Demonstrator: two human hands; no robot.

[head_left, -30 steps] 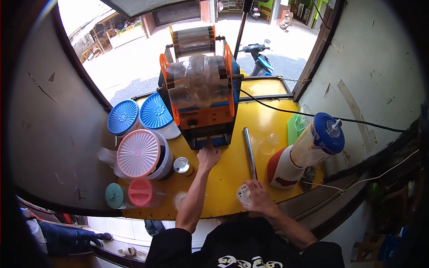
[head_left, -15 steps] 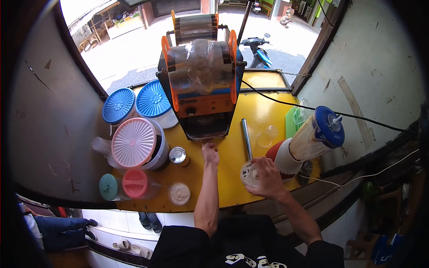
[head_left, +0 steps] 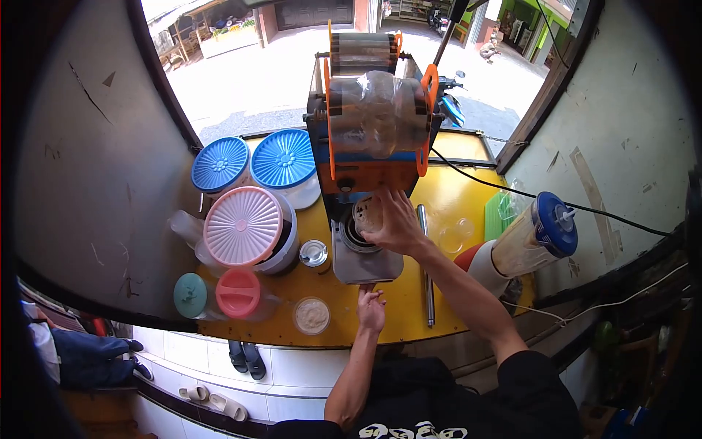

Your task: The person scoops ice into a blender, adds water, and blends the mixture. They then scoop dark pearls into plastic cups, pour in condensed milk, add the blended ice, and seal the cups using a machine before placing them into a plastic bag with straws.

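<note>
Before me stands a cup sealing machine (head_left: 376,121) with rolls of clear film between orange discs. Its metal sliding tray (head_left: 369,269) is out toward me, with a round holder opening. My left hand (head_left: 371,311) is at the tray's front edge, palm up, fingers curled against it. From the right, my right hand (head_left: 398,225) grips a plastic cup (head_left: 368,214) of pale, frothy drink with dark bits on top. The cup is at the tray's round opening, and its right side is hidden by my fingers. A second cup of pale drink (head_left: 312,316) stands near the table's front edge.
Lidded tubs, including a pink-lidded one (head_left: 243,225), and a small can (head_left: 314,254) line the left. On the right are a metal tube (head_left: 426,271), clear lids (head_left: 457,234) and a blender (head_left: 523,234). A black cable (head_left: 512,178) runs behind them.
My left hand has drawn the sealer's tray out toward me. My right hand has carried the cup from beside the blender left to the tray. The view has shifted.
</note>
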